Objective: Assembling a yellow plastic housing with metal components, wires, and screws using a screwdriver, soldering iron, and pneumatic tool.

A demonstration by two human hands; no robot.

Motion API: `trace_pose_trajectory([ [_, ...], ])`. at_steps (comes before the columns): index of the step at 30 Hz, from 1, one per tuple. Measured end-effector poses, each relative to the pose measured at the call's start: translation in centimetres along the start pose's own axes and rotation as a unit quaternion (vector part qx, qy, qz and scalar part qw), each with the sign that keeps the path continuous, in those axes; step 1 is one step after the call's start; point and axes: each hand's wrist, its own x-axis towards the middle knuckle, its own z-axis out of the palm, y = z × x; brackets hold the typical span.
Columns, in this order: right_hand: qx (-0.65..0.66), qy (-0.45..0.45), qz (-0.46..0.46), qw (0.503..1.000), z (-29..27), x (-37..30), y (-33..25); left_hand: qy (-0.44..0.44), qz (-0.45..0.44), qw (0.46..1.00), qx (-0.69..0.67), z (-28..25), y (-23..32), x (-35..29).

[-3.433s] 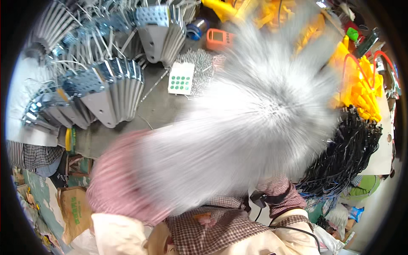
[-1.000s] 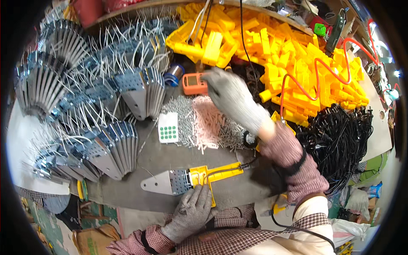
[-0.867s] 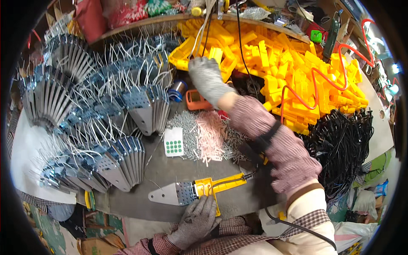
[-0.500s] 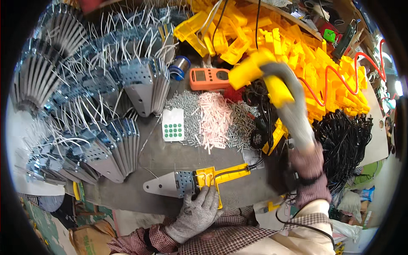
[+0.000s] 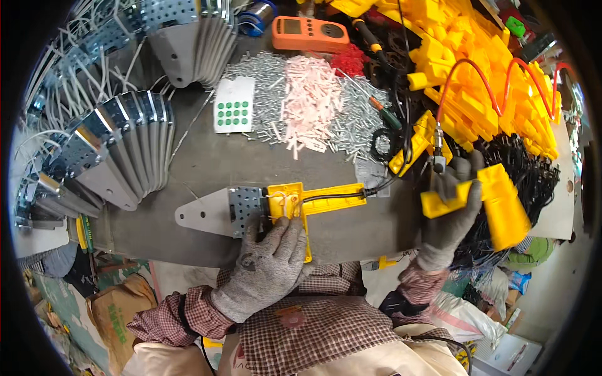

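The left hand (image 5: 266,266) lies open, its fingers on a yellow casing (image 5: 338,199) on the bench (image 5: 244,163); the right hand (image 5: 446,229) grips another yellow plastic piece (image 5: 505,210).

- On the grey table (image 5: 213,163), an open yellow housing (image 5: 332,203) is laid near the front.
- Screws (image 5: 257,72) and pink plugs (image 5: 310,103) are heaped behind.
- Metal plates (image 5: 111,178) are ranged left.

The view looks steeply down from the person's head, through the left of two fisheye cameras, facing the far side of the bench (image 5: 238,164) from close above; it takes in the left hand (image 5: 264,266), the right hand (image 5: 453,229) and, at the near edge, the checked apron (image 5: 351,332).
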Motion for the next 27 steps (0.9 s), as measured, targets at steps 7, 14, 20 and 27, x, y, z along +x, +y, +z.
trace_pose_trajectory([
  [7, -0.235, -0.081, 0.046, 0.968, 2.6, -2.4, 3.6, -0.006, -0.006, 0.999, -0.032, 0.0, 0.0, -0.1],
  [14, -0.526, -0.171, -0.102, 0.827, 3.7, -2.9, 4.2, 0.015, 0.003, 1.0, -0.022, 0.5, -0.1, -0.1],
  [20, -0.422, -0.215, 0.175, 0.863, 6.4, -3.0, 4.1, 0.032, 0.022, 0.999, -0.032, 1.3, -0.6, -0.5],
  [27, -0.522, -0.469, -0.046, 0.711, 4.9, -2.5, 5.0, 0.052, 0.153, 0.961, -0.223, -1.0, -5.4, -2.8],
])
